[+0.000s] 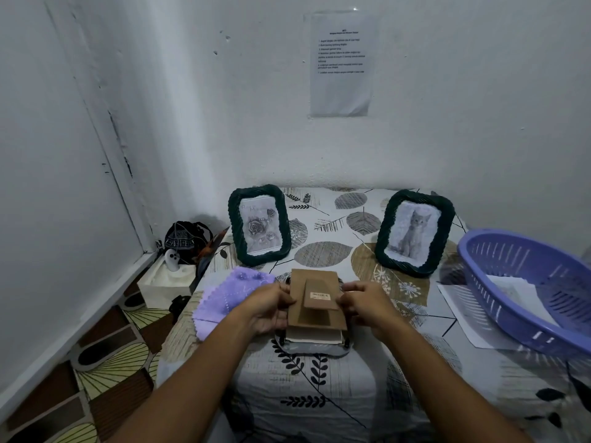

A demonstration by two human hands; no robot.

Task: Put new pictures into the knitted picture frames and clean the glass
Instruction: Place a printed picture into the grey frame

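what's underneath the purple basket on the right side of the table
A white sheet of paper lies on the leaf-print tablecloth, sticking out from under the purple basket. More paper shows through the basket's slats. Anything printed on them is too hidden to tell.

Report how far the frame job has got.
Done, apparently: nothing confirmed; rose frame and cat frame stand upright with pictures. In hand: left hand and right hand hold the third frame's brown backing board. Left: glass cleaning; purple cloth lies unused.
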